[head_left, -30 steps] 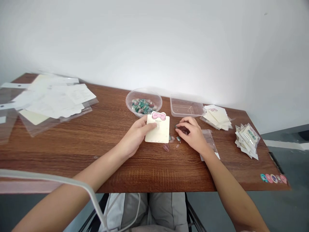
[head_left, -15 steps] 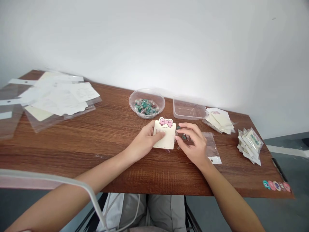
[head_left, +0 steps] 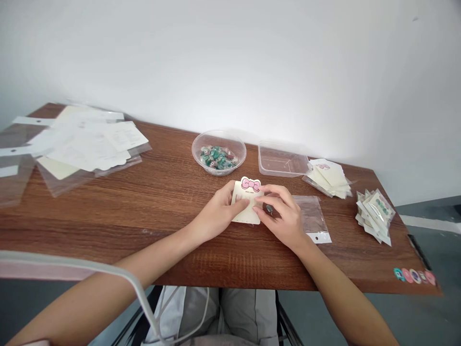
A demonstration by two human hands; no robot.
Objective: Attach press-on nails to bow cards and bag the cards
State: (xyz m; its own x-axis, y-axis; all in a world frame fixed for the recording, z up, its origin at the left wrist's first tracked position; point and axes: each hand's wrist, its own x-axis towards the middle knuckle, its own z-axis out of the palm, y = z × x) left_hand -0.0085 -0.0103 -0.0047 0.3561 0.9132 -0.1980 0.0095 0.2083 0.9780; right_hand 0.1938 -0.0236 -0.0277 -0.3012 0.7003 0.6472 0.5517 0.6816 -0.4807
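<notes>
My left hand [head_left: 220, 210] grips a cream card [head_left: 247, 216] by its left side, thumb flat across the front. The card has a pink bow top and small dark print, with pale small pieces on it partly behind my thumb. At the card's right side, my right hand [head_left: 283, 217] has thumb and index finger close together over its face; whatever is between them is too small to make out. A small dark green piece [head_left: 269, 209] shows on the table beneath my right fingers. A clear plastic bag [head_left: 312, 214] with a white header lies beside that hand.
A clear round bowl [head_left: 196, 156] holds green, pink and clear small pieces [head_left: 218, 157]. Right of it are a clear rectangular tray [head_left: 275, 170], stacked cream cards [head_left: 333, 179] and filled packets [head_left: 374, 216]. Papers and plastic bags [head_left: 90, 139] cover the left. A white cable frame [head_left: 118, 273] crosses the foreground.
My right hand has moved left onto the card's right side, its thumb and index finger closing together. The card has shifted slightly right in my left hand.
</notes>
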